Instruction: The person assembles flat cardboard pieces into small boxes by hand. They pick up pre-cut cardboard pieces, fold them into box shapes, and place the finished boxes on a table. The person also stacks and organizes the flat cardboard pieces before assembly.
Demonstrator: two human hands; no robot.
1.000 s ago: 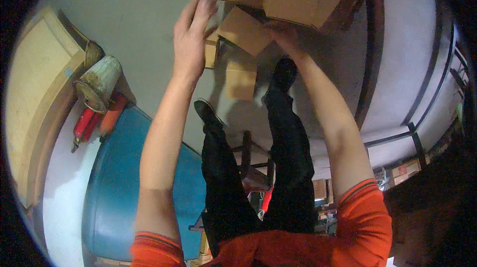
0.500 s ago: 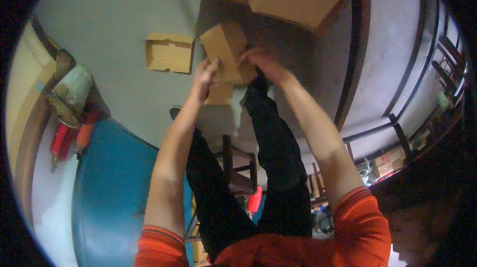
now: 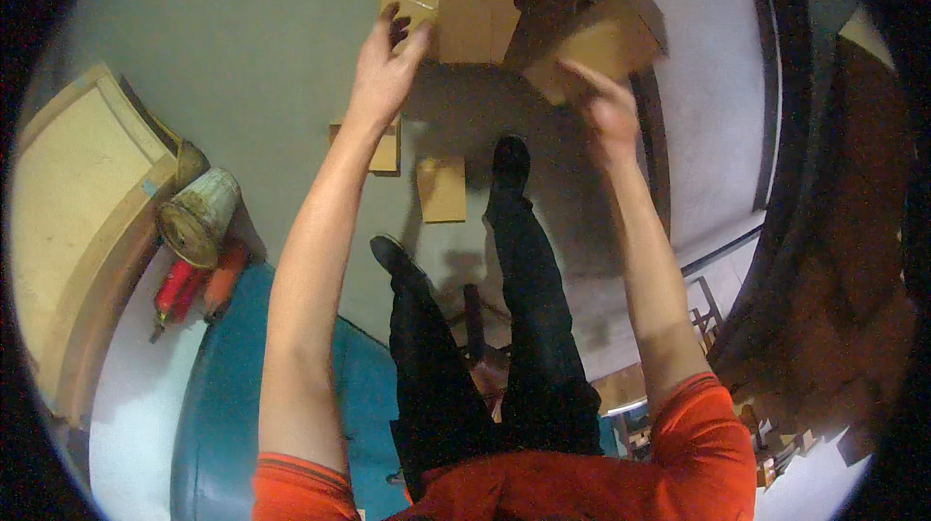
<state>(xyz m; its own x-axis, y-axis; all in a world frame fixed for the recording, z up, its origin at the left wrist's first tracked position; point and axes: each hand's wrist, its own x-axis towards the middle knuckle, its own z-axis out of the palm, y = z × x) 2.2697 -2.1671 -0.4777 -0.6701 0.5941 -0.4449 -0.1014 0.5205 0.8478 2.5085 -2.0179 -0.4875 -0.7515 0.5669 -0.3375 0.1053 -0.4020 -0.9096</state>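
My left hand is raised at the near flap of a large cardboard box, its fingers apart and nothing in them. I cannot tell whether the fingertips touch the flap. On the right, my right hand grips a small cardboard box at its near edge, the index finger lying along it. Motion blurs that box, so its folds are unclear. An open cardboard box sits on the floor, partly hidden by my left forearm. Beside it lies a flat-looking brown cardboard piece.
My feet in dark shoes stand near the cardboard piece. At the left are a dirty pale bucket, red and orange cylindrical objects and a blue surface. A dark-framed pale panel rises at the right.
The small cardboard box, earlier between both hands, has moved up and right in my right hand. My left hand has let go and moved up to the large box. The view has shifted too.
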